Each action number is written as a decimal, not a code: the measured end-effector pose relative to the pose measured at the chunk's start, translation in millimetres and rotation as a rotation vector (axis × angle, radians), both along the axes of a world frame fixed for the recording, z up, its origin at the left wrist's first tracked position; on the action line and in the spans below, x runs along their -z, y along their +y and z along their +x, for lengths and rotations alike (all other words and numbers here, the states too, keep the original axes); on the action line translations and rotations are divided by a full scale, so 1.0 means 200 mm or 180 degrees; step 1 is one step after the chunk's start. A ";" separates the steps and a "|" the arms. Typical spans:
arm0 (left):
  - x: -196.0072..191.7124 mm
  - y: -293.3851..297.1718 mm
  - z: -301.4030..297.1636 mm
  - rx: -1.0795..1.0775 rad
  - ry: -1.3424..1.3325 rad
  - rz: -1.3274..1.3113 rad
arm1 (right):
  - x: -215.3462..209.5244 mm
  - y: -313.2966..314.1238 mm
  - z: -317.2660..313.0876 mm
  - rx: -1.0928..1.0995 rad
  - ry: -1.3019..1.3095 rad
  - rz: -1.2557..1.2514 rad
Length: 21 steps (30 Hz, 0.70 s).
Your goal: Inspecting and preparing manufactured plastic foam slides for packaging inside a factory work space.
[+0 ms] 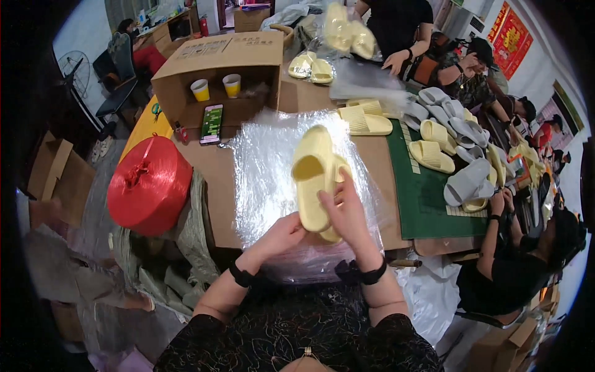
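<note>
A pair of pale yellow slide slippers (pixel 315 197) is held up over a stack of clear plastic bags (pixel 263 167), one slipper lying over the other. My right hand (pixel 347 214) grips the pair from the right side, its thumb on the upper slipper's footbed. At the heel end, my left hand (pixel 282 235) has its fingers closed against the slipper's edge, the fingertips partly hidden behind it. Most of the lower slipper is covered by the upper one.
Left of the bags are a phone (pixel 211 124), a big red roll of plastic twine (pixel 150 186) and an open cardboard box (pixel 217 56) with paper cups. Yellow and grey slippers (pixel 468 183) pile up on a green mat (pixel 421 214) at right. Several people work along that side.
</note>
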<state>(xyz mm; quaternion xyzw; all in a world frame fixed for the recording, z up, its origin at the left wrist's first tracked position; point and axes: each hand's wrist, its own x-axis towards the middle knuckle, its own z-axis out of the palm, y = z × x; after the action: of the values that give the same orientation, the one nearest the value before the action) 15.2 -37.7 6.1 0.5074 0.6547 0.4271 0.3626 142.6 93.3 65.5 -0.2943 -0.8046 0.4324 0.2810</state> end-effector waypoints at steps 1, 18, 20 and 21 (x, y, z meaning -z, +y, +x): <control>0.01 -0.01 -0.01 -0.0029 -0.0017 -0.0038 | 0.05 -0.03 -0.02 0.0067 -0.0027 -0.0119; 0.01 -0.06 -0.06 -0.0733 0.0057 -0.0171 | 0.19 -0.01 0.09 -0.1343 0.0076 -0.0525; 0.13 -0.09 -0.11 -0.0942 -0.1815 0.0597 | 0.16 -0.02 0.08 -0.0587 -0.0223 0.0059; 0.03 -0.09 -0.10 -0.0934 -0.2364 0.0593 | 0.23 0.01 0.09 -0.0350 -0.0189 0.0177</control>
<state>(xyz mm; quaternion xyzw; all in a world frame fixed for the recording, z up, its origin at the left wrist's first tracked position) -4.7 -56.2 -0.7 0.2506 0.5032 0.6859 0.4621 160.8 96.2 18.9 -0.2543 -0.8393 0.4157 0.2409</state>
